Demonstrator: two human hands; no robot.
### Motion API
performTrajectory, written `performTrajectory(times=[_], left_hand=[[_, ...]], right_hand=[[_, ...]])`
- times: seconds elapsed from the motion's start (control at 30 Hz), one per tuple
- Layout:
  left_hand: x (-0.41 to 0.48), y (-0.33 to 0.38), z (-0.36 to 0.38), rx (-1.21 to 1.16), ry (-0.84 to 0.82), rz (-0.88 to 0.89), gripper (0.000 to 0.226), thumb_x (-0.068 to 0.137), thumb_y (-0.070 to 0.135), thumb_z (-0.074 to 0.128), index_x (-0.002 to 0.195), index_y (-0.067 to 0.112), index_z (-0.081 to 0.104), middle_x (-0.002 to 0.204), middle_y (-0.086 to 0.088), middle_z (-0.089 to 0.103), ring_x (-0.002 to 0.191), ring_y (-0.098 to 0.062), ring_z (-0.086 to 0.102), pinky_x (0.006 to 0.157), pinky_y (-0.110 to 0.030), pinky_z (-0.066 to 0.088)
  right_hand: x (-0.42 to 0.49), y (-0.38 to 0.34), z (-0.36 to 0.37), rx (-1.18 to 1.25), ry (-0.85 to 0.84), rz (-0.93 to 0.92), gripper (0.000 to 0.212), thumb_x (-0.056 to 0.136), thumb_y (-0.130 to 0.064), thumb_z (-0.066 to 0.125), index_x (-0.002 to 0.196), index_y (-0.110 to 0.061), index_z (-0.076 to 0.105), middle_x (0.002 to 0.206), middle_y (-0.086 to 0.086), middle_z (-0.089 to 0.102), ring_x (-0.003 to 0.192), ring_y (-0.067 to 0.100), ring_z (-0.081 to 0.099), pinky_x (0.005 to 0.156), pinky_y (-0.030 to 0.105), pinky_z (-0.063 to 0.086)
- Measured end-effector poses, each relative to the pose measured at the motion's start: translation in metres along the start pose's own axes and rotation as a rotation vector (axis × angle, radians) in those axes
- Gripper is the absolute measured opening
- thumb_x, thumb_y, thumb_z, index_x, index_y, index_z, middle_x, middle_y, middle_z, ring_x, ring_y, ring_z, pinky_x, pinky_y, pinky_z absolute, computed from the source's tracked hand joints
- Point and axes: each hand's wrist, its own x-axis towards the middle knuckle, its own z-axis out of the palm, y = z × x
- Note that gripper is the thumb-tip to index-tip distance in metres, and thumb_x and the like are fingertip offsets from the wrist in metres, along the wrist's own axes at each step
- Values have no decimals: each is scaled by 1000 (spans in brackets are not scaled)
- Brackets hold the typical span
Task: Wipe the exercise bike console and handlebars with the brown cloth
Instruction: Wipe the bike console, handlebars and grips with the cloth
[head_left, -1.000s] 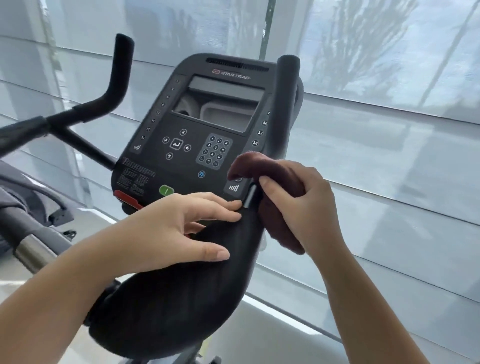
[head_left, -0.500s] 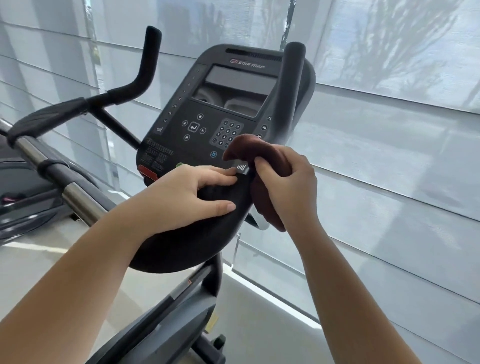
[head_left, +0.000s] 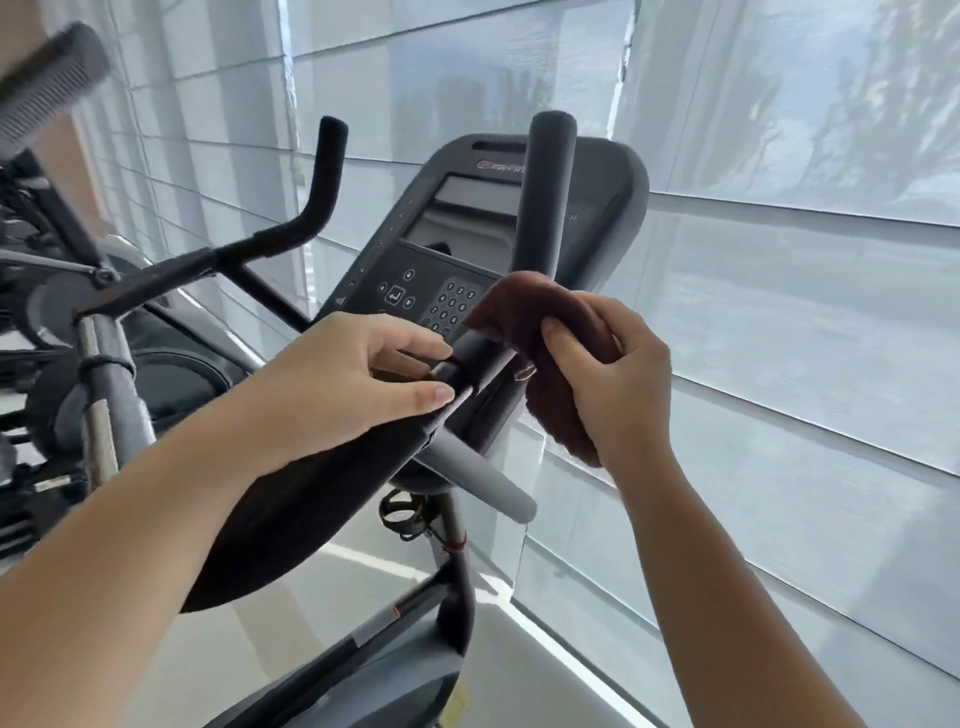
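Observation:
The dark console (head_left: 415, 260) of the exercise bike faces me, with its keypad and screen. In front of it rises the right handlebar (head_left: 545, 197), and the left handlebar (head_left: 317, 208) stands further left. My right hand (head_left: 613, 374) grips the brown cloth (head_left: 545, 312), which is wrapped over the bend of the right handlebar just below the console. My left hand (head_left: 353, 384) lies on the black handlebar pad (head_left: 311, 499), thumb and fingers pinching its front end beside the cloth. A grey grip stub (head_left: 478, 478) sticks out below the hands.
Pale window blinds (head_left: 779, 312) run close behind and to the right of the bike. Another gym machine (head_left: 104, 364) with metal bars stands at the left. A bottle cage (head_left: 400, 512) and the bike frame (head_left: 447, 613) sit below the pad, above a light floor.
My view has pulled back and shifted, so more of the bike frame and the left machine shows. Both hands stay at the bend of the right handlebar, the cloth still around it.

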Motion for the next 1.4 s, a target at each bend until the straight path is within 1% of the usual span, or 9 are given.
performTrajectory(times=[0.13, 0.27, 0.37, 0.5, 0.7, 0.93, 1.13, 1.27, 1.4], left_hand=[[34, 23, 15, 128, 71, 33, 33, 74, 36, 70, 104, 46, 59, 103, 22, 63, 97, 15, 54, 88, -18, 43], [59, 35, 26, 192, 152, 47, 39, 77, 34, 67, 114, 40, 57, 107, 26, 59, 100, 19, 49, 81, -8, 40], [77, 42, 37, 196, 205, 43, 37, 78, 31, 68, 108, 48, 55, 104, 28, 57, 101, 21, 47, 80, -10, 36], [91, 43, 53, 130, 275, 20, 40, 79, 22, 70, 105, 49, 55, 109, 19, 64, 105, 8, 54, 91, -23, 43], [92, 47, 66, 69, 352, 50, 64, 77, 1, 70, 104, 56, 52, 108, 28, 64, 103, 8, 57, 95, -38, 46], [91, 42, 71, 12, 387, 1, 71, 75, -8, 68, 112, 50, 49, 114, 20, 62, 106, 9, 55, 93, -32, 49], [90, 40, 70, 2, 344, -33, 71, 77, -4, 68, 117, 52, 47, 111, 26, 64, 110, 10, 52, 95, -26, 43], [88, 42, 70, -78, 304, -44, 67, 79, -8, 63, 127, 36, 48, 118, 21, 62, 113, 5, 52, 97, -30, 41], [89, 38, 73, -73, 344, -14, 67, 78, -8, 63, 121, 41, 50, 113, 26, 63, 110, 7, 53, 90, -20, 46]], right_hand=[[50, 26, -17, 1, 23, -68, 19, 80, -23, 66, 92, -37, 65, 94, -5, 60, 83, -2, 56, 76, 10, 42], [89, 44, -24, -26, 93, -102, 21, 80, -25, 63, 98, -35, 65, 95, -8, 52, 76, -10, 51, 70, 7, 35], [114, 54, -23, -65, 93, -122, 24, 80, -26, 63, 103, -34, 65, 98, -8, 50, 72, 0, 47, 65, 1, 33], [127, 45, -3, 43, 5, -177, 25, 78, -24, 65, 102, -32, 65, 100, -6, 52, 75, 0, 48, 70, -5, 30], [117, 40, 21, 427, 1, -89, 24, 76, -34, 67, 99, -36, 60, 103, -13, 54, 86, -16, 51, 76, -3, 34], [130, 47, 22, 610, -110, -64, 24, 78, -23, 70, 101, -27, 65, 104, -7, 66, 100, 6, 60, 94, 33, 47], [172, 24, 18, 636, -132, -217, 29, 77, -21, 69, 106, -25, 65, 106, -1, 66, 97, 7, 61, 93, 33, 49], [153, 48, 22, 661, -221, -278, 28, 77, -12, 67, 105, -18, 66, 103, 0, 68, 100, 13, 61, 94, 38, 47], [97, 97, 25, 688, -330, -286, 35, 73, -11, 68, 101, -32, 66, 100, -7, 69, 100, 14, 62, 91, 27, 46]])
